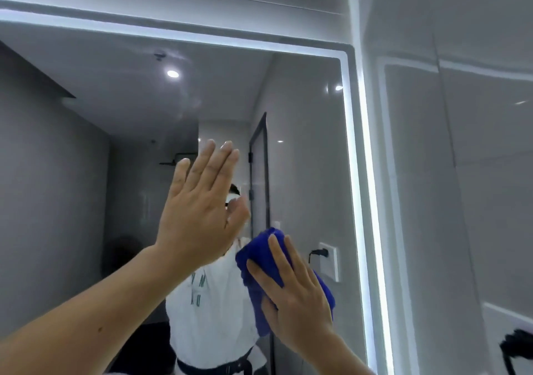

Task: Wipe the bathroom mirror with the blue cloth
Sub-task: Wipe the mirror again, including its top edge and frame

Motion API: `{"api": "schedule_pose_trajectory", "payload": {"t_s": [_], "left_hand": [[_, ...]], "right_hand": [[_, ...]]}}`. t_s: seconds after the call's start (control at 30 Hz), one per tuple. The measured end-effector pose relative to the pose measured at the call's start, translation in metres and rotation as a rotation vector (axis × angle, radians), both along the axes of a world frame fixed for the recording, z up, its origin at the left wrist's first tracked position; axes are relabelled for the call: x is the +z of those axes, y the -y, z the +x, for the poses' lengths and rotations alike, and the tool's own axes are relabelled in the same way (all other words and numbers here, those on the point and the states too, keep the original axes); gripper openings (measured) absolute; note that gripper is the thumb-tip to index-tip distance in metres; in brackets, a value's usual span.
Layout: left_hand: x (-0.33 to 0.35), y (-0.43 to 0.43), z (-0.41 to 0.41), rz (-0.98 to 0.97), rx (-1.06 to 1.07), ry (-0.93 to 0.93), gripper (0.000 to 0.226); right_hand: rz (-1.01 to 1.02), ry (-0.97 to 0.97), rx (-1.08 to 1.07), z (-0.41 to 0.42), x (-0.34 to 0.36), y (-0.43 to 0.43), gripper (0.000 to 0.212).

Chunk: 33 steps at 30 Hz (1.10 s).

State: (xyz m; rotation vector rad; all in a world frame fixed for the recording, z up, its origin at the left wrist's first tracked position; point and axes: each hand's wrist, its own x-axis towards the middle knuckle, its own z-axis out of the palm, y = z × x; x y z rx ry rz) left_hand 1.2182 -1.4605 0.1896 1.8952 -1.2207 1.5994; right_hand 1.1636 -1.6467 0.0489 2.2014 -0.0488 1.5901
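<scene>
I see the right hand [297, 296] laid flat, fingers straight and slightly spread, pressing the folded blue cloth [259, 256] against the mirror [302, 143] glass. The cloth sits at about 5 o'clock on the mirror, near its lit right border strip [356, 172]. At 10 o'clock from the cloth, the left hand [202, 210] is raised, fingers straight and together, palm toward the glass, holding nothing.

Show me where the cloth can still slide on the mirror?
Free glass: above the left hand, up to the lit top edge of the mirror, and far left. It is crowded low in the middle, where the right hand presses the cloth.
</scene>
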Motion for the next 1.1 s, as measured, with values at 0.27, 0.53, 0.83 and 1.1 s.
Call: {"api": "schedule_pose_trajectory", "payload": {"t_s": [0.27,0.53,0.83,1.1], "left_hand": [[-0.059,-0.005,0.0,0.062,-0.001,-0.105,0.066],[-0.062,-0.015,0.0,-0.019,0.055,-0.093,0.059],[-0.07,-0.006,0.012,-0.077,0.087,-0.108,0.065],[-0.117,0.0,0.034,-0.025,0.059,-0.141,0.065]], "right_hand": [[-0.178,-0.263,-0.147,-0.021,-0.076,0.027,0.072],[0.38,0.268,0.067,-0.011,0.152,0.025,0.056],[0.144,0.282,0.039,0.014,0.127,0.007,0.054],[0.033,0.012,-0.009,0.014,-0.104,0.005,0.062]]}}
